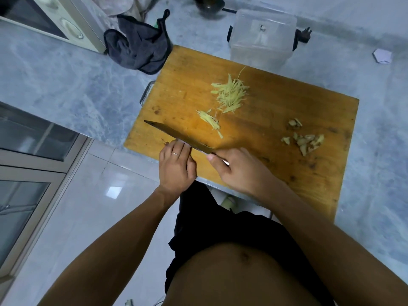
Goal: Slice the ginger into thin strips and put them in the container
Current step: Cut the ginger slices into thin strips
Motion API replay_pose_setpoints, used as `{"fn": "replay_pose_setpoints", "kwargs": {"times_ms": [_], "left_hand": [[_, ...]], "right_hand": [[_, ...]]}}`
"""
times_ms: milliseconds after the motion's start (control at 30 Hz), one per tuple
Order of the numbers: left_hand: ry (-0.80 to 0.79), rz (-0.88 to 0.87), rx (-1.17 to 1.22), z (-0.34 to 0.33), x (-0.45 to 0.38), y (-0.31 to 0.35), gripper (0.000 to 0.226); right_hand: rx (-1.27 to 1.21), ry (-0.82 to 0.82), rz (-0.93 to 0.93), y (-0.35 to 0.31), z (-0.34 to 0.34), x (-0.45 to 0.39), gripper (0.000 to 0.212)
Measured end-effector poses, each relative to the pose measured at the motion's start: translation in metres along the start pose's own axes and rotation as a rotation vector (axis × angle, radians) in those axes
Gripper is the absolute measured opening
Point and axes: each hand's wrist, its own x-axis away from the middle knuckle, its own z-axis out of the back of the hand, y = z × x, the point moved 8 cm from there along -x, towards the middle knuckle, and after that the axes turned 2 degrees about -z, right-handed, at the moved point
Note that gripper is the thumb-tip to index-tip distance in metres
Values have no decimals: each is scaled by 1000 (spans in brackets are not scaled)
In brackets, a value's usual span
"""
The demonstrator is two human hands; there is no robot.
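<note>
Surface: wooden cutting board (265, 120) on your grey marble counter (66, 85).
Right hand (240, 171): fingers wrapped round knife (176, 134).
Left hand (176, 166): fingers curled at the blade; contents hidden.

Marble counter (72, 85): cutting board (276, 129), cloth (139, 49)

worn wooden board (265, 120), glossy marble counter (66, 85)

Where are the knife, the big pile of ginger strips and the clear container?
knife (176, 134): head view, flat of the blade.
big pile of ginger strips (230, 93): head view, pile's middle.
clear container (261, 40): head view, its front wall.
</note>
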Motion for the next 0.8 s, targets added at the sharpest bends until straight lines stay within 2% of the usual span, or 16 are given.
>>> {"fn": "replay_pose_setpoints", "kwargs": {"times_ms": [533,800], "left_hand": [[-55,46,-69,-5,-1,1,41],[-24,90,-71,-2,-3,4,42]], "right_hand": [[19,-27,-9,-1,4,-2,47],[19,4,-62,2,-2,-11,47]]}}
